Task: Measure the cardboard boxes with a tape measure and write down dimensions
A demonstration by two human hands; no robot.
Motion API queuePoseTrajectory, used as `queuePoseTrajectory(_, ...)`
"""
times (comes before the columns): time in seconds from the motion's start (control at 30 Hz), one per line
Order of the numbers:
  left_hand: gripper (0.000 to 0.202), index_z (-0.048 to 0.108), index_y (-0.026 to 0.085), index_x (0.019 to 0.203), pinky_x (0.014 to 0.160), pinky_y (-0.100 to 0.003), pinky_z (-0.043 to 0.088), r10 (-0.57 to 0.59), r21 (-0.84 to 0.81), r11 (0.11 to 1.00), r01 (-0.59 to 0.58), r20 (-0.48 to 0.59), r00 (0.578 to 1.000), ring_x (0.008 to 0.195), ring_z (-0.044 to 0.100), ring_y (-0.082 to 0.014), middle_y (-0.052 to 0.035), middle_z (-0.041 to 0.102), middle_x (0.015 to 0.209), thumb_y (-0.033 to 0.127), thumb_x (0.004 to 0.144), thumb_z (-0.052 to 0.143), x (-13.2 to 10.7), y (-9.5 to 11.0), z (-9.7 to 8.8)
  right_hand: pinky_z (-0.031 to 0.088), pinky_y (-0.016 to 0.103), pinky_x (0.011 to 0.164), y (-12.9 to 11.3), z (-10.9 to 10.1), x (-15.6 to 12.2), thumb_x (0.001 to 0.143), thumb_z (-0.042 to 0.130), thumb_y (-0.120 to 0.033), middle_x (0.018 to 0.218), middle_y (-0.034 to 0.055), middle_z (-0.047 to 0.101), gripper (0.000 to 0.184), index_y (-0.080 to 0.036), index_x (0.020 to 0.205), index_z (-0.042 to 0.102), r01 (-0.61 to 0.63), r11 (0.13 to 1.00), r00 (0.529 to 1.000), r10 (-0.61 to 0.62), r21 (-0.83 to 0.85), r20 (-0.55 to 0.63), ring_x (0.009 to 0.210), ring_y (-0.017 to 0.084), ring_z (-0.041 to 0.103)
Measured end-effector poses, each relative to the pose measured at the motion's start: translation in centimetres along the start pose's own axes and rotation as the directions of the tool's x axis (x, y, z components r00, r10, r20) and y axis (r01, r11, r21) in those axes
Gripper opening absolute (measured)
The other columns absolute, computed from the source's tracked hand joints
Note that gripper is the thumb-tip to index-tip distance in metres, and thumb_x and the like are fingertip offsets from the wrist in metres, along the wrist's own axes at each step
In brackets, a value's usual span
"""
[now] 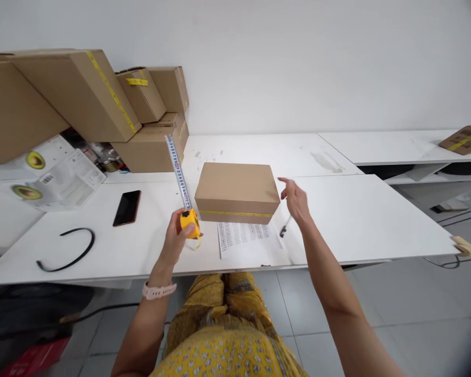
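The left hand (176, 235) grasps the tape measure (190, 223) by its case, leaving its blade (177, 173) free, while the apparently empty right hand (296, 201) points beside the cardboard box (237, 183).

The white worktop (357, 220) carries a cardboard box (237, 188) and printed paper (249, 246) at centre, a phone (126, 208) and black band (91, 243) at left.

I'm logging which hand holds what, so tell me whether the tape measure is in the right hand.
No, the left hand holds the tape measure, while the right hand is beside the box.
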State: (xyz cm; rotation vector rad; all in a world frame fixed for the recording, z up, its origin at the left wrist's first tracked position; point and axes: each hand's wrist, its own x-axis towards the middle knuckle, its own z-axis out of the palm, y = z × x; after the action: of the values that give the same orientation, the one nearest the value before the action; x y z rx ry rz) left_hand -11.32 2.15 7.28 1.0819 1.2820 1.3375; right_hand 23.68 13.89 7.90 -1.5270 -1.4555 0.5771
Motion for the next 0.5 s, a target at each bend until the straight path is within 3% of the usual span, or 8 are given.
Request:
queuePoseTrajectory(0.1, 0.063, 0.047, 0.025, 0.121, 0.063, -0.036, 0.062, -0.035, -0.034, 0.999, 0.037, 0.072, 0.997, 0.07, 0.07, -0.0169, -0.0023, 0.062, 0.109, 0.05, 0.07, 0.075, 1.9, -0.1, -0.3, 0.048, 0.036, 0.095, -0.4, 0.5, -2.6, 0.095, 0.043, -0.067, 0.117, 0.006, 0.072, 0.057, -0.03, 0.13, 0.068, 0.113, 0.991, 0.983, -0.122, 0.072, 0.14, 0.102, 0.024, 0.064)
queuePoseTrajectory(0.17, 0.064, 0.047, 0.024, 0.121, 0.06, -0.035, 0.061, 0.001, -0.059, 0.998, 0.005, 0.092, 0.996, 0.067, 0.07, -0.0174, -0.0036, 0.063, 0.11, 0.05, 0.07, 0.075, 2.9, 0.9, -0.2, 0.049, 0.036, 0.09, -1.8, 0.4, -2.3, 0.09, 0.055, -0.065, 0.123, 0.0066, 0.07, 0.056, -0.029, 0.131, 0.067, 0.167, 0.983, 0.975, -0.175, 0.07, 0.138, 0.097, 0.023, 0.062)
queuePoseTrajectory(0.27, 0.061, 0.048, 0.023, 0.12, 0.058, -0.034, 0.058, 0.088, -0.072, 0.994, -0.08, 0.114, 0.99, 0.064, 0.07, -0.0181, -0.0069, 0.067, 0.114, 0.051, 0.071, 0.072, 4.3, 3.2, -0.1, 0.05, 0.037, 0.084, -4.0, -0.5, -0.1, 0.085, 0.063, -0.065, 0.104, 0.0063, 0.07, 0.056, -0.027, 0.125, 0.069, 0.174, 0.985, 0.982, -0.172, -0.01, 0.08, 0.087, 0.022, 0.059)
queuePoseTrajectory(0.33, 0.058, 0.049, 0.023, 0.12, 0.058, -0.033, 0.057, 0.12, -0.056, 0.992, -0.113, 0.146, 0.982, 0.066, 0.07, -0.0187, -0.008, 0.068, 0.115, 0.05, 0.073, 0.07, 5.1, 4.7, 0.0, 0.049, 0.04, 0.088, -4.9, -0.9, 1.8, 0.085, 0.064, -0.064, 0.1, 0.0079, 0.068, 0.049, -0.024, 0.112, 0.073, 0.167, 0.981, 0.986, -0.166, -0.101, 0.023, 0.092, 0.024, 0.059)
queuePoseTrajectory(0.43, 0.057, 0.05, 0.022, 0.118, 0.058, -0.033, 0.057, 0.137, -0.04, 0.99, -0.133, 0.159, 0.978, 0.07, 0.07, -0.0193, -0.01, 0.066, 0.122, 0.05, 0.073, 0.072, 5.2, 6.1, 0.6, 0.044, 0.046, 0.103, -5.0, -0.6, 3.8, 0.087, 0.064, -0.057, 0.115, 0.0128, 0.064, 0.037, -0.022, 0.093, 0.074, 0.224, 0.956, 0.969, -0.239, -0.189, -0.061, 0.115, 0.03, 0.055)
queuePoseTrajectory(0.5, 0.06, 0.05, 0.024, 0.118, 0.06, -0.033, 0.06, 0.171, -0.071, 0.984, -0.162, 0.153, 0.973, 0.081, 0.07, -0.0216, -0.0114, 0.061, 0.134, 0.049, 0.07, 0.076, 4.3, 6.1, 1.6, 0.04, 0.046, 0.11, -5.0, 0.0, 4.6, 0.091, 0.06, -0.049, 0.13, 0.0133, 0.061, 0.03, -0.021, 0.091, 0.072, 0.333, 0.927, 0.938, -0.344, -0.171, -0.038, 0.126, 0.03, 0.051)
